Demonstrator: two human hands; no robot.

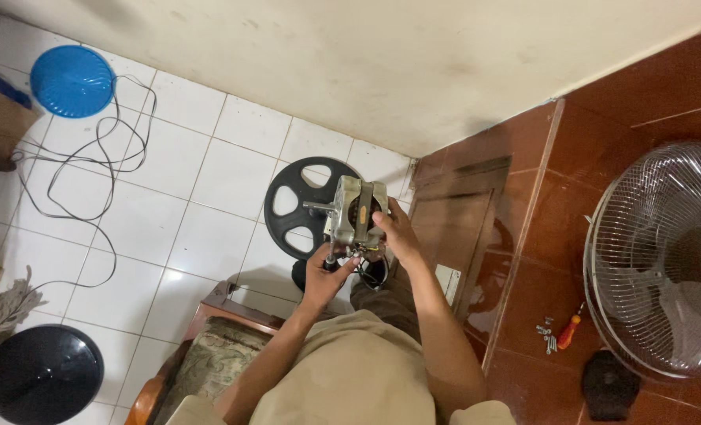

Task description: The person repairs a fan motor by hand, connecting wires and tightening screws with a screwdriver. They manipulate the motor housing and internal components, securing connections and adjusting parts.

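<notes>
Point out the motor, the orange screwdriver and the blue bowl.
motor (356, 211), head view, on its metal frame
orange screwdriver (568, 332), head view, on its handle
blue bowl (72, 80), head view, on its middle

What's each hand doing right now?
Left hand: closed on a dark screwdriver handle under the fan motor.
Right hand: gripping the fan motor's side.

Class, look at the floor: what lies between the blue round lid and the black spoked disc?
In the head view, white tiled floor with loops of black cable lies between the blue lid and the black spoked disc.
</notes>
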